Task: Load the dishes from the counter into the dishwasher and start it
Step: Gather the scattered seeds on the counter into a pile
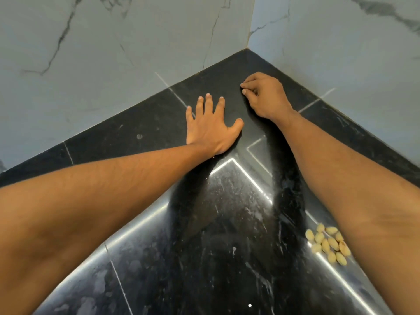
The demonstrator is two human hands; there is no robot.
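Observation:
I look down into the corner of a black polished stone counter (141,123). My left hand (210,127) lies flat on it with fingers spread and straight. My right hand (264,96) rests nearer the corner, its fingers curled under with the fingertips touching the stone; I see nothing in it. No dishes and no dishwasher are in view.
A small heap of pale nut shells (328,244) lies on the counter at the right, beside my right forearm. Grey marbled wall tiles (113,53) close the corner on both sides. Crumbs and smears dot the counter's glossy surface.

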